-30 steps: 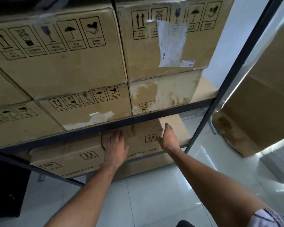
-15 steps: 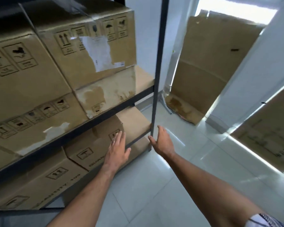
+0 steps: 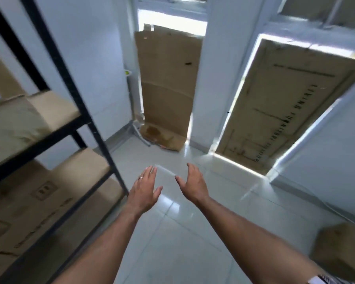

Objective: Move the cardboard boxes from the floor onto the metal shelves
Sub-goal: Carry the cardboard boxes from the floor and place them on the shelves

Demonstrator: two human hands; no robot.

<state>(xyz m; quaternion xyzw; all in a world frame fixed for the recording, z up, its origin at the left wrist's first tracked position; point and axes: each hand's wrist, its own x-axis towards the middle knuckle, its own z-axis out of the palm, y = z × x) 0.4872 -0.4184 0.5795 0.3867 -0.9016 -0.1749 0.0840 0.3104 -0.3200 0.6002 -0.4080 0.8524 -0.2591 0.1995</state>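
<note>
The cardboard boxes [image 3: 39, 193] fill the left of the view, at about nine o'clock from the hands, packed onto the metal shelves [image 3: 74, 128]. The lower tier holds brown cartons with printed handling marks on their faces; the tier above holds more cartons, blurred by motion, so their markings cannot be read. Black uprights and crossbars frame both tiers.

At about four o'clock, in the bottom right corner, another cardboard box [image 3: 340, 251] sits on the floor [image 3: 172, 253], well apart from both hands.

The left hand [image 3: 145, 193] hovers over the pale tiles with fingers straight and spread, a ring [image 3: 141, 177] on one finger; its grip is released and holds nothing. It is just beside the front post of the shelves but not touching it. The right hand [image 3: 193, 186] hangs near it, at its three o'clock, palm turned inward, fingers loosely extended, likewise released and empty. Neither hand touches any box.

Further out, at twelve o'clock, a tall flat cardboard sheet [image 3: 166, 87] leans upright in a bright opening between white walls. At two o'clock a second large printed cardboard panel [image 3: 283, 107] covers another opening, light showing round its edges.
</note>
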